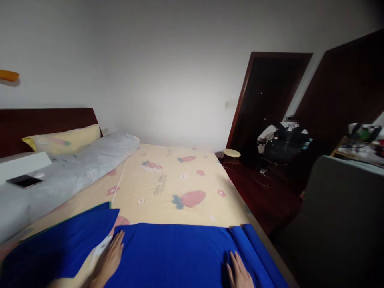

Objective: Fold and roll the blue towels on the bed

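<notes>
A blue cloth point(177, 256) lies spread over the near part of the bed, its right side gathered into long folds. My left hand point(112, 256) rests flat at the left edge of this cloth, fingers stretched out. On the right, my right hand point(240, 272) lies with fingers spread on the cloth beside the folds. A second blue piece of cloth point(66, 236), with a thin green edge, lies to the left of my left hand. Patterned bedding shows in the gap between the two blue pieces. Neither hand grips anything.
Under the cloth is a bed sheet point(156, 212) with strawberry prints. A grey rolled quilt point(99, 156), a yellow pillow point(69, 140) and a dark tablet-like object point(25, 181) lie left. A round stool point(231, 153) and a seated person point(285, 138) are by the door; a grey panel point(339, 208) stands right.
</notes>
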A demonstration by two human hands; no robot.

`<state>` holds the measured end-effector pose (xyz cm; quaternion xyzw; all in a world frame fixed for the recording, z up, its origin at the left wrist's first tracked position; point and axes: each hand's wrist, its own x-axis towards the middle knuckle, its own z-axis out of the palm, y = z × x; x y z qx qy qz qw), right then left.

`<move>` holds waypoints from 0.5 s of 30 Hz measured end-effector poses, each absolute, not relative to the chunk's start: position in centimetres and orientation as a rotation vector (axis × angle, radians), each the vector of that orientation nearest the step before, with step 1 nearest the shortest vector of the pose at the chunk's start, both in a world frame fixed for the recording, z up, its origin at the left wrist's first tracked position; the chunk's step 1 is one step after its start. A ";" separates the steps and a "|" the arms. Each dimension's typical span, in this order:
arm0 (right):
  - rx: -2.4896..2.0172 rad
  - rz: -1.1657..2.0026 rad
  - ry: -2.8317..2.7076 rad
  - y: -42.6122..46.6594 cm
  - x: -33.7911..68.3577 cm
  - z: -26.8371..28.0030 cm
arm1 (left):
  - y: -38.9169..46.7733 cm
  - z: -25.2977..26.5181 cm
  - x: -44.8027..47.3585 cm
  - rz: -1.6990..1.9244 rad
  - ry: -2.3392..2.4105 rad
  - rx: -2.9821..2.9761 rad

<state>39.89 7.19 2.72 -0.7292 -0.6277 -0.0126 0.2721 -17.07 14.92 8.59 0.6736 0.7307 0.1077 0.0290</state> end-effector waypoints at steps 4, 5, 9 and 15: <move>-2.006 0.067 -1.797 14.8 40.8 3.5 | 16.6 5.8 -15.2 0.174 2.337 1.841; -2.035 0.084 -1.803 16.0 41.3 3.4 | 17.0 5.5 -15.4 0.134 2.373 1.785; -2.067 0.141 -1.821 18.0 43.2 2.2 | 18.9 5.2 -17.2 0.051 2.451 1.769; -2.063 0.209 -1.865 18.2 44.4 2.4 | 19.5 5.8 -18.1 -0.021 2.597 1.926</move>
